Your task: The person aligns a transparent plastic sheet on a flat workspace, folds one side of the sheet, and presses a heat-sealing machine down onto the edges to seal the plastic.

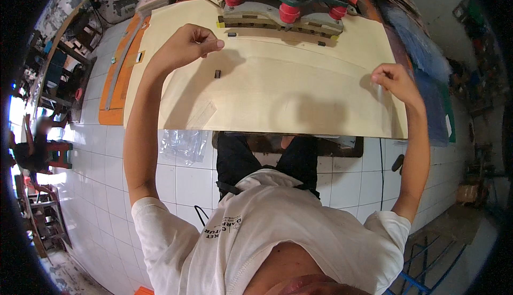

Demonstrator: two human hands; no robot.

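A broad cream sheet covers most of the table in front of me. Over its far left part is my left hand, fingers curled and thumb stretched toward them; whatever lies in the fingers, if anything, is too small to make out. My right hand is closed in a pinch above the sheet's right edge, with a faint whitish bit at the fingertips that I cannot name. Small dark blocks lie on the sheet: one below my left hand, another beyond its thumb, a third farther right.
A green and grey clamp-like device with red knobs stands at the table's far side. A metal ruler lies on the orange board at left. Clear plastic hangs below the near edge; blue plastic sheets lie at right.
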